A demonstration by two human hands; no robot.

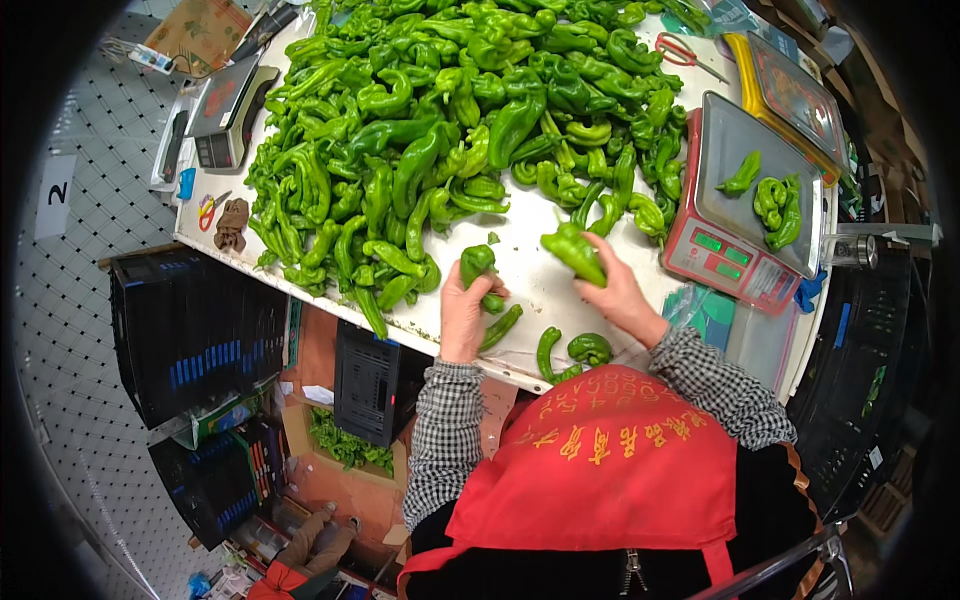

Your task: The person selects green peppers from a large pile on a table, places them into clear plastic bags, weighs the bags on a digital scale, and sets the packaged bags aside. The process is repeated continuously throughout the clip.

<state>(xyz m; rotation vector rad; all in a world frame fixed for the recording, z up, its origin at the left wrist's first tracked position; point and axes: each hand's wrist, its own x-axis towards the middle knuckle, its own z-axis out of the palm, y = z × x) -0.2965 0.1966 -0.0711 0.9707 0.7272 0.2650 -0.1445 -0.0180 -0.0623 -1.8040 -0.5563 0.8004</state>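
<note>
My left hand (466,311) grips a dark green pepper (477,262) above the table's near edge. In my right hand (619,292) is a lighter, wider green pepper (574,253), held over the bare white tabletop (525,247). A large heap of green peppers (450,112) spreads across the table in front of both hands. Several loose peppers (589,349) lie at the near edge, close to my red apron (615,450). To the right, a red digital scale (731,259) carries a few peppers (772,202) on its metal pan.
Red-handled scissors (686,54) and a yellow scale (799,97) sit at the far right. Another scale (229,112), small scissors (210,211) and a brown cloth (231,225) are at the left. Black crates (195,330) stand below the table's left edge. Another person's legs (319,536) show behind.
</note>
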